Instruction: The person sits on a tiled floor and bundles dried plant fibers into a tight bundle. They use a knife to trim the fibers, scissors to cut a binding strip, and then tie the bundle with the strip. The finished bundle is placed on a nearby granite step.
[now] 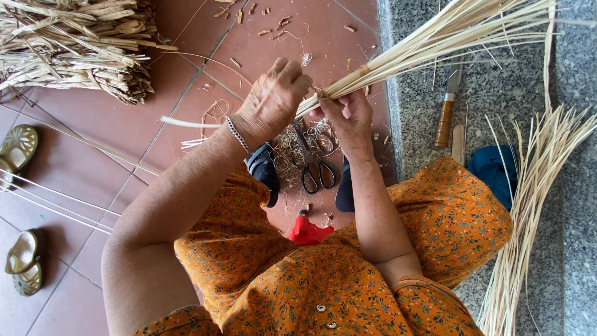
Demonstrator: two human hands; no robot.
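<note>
- Black-handled metal scissors [314,167] lie on the red tiled floor [93,118], just below the grip, among pale shavings.
- A knife with a brown wooden handle [445,118] rests on the grey speckled stone step [423,93], right of the grip.
- A heap of dry tan husk strips [81,43] sits far left and above.
- Two olive-green plastic sandals [18,146] lie at the left edge.
- A loose sheaf of pale thin reeds [528,205] lies well to the right.
- A small red plastic object [308,231] sits below the scissors.
</note>
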